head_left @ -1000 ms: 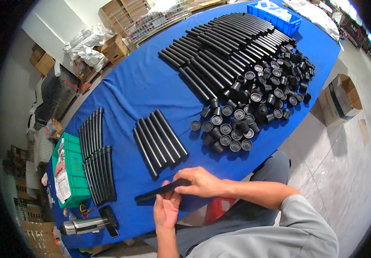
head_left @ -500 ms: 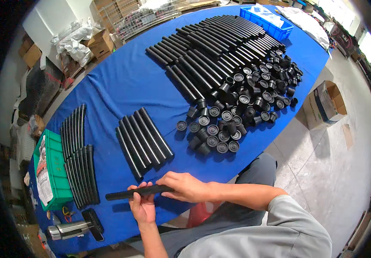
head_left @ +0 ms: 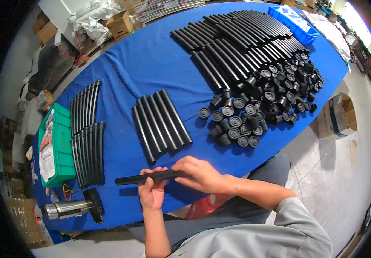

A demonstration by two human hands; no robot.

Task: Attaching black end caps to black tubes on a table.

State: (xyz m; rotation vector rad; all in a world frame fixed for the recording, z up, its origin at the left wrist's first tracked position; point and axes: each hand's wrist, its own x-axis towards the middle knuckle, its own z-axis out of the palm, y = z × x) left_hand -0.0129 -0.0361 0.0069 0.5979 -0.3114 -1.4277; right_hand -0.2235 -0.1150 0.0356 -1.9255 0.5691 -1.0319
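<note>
A black tube (head_left: 129, 179) lies level across my two hands, just above the near edge of the blue-covered table. My left hand (head_left: 152, 195) grips it near its middle, palm up, with the thumb in front. My right hand (head_left: 205, 175) is closed from above over the tube's right end and hides that end; whether a cap sits there I cannot tell. Beyond my hands lies a short row of loose black tubes (head_left: 162, 124). Many round black caps (head_left: 234, 121) are heaped to the right of that row.
Large stacks of black tubes (head_left: 226, 53) fill the far side, beside a blue bin (head_left: 308, 36). At left are two bundles of thinner black pieces (head_left: 87, 150), a green crate (head_left: 67, 165) and a steel flask (head_left: 67, 209) against a black object (head_left: 93, 205). A cardboard box (head_left: 334, 120) stands on the floor.
The whole view has shifted, so the table's things appear farther right and higher. Both hands still hold the tube; the right hand's fingers look slightly more raised and spread over its end.
</note>
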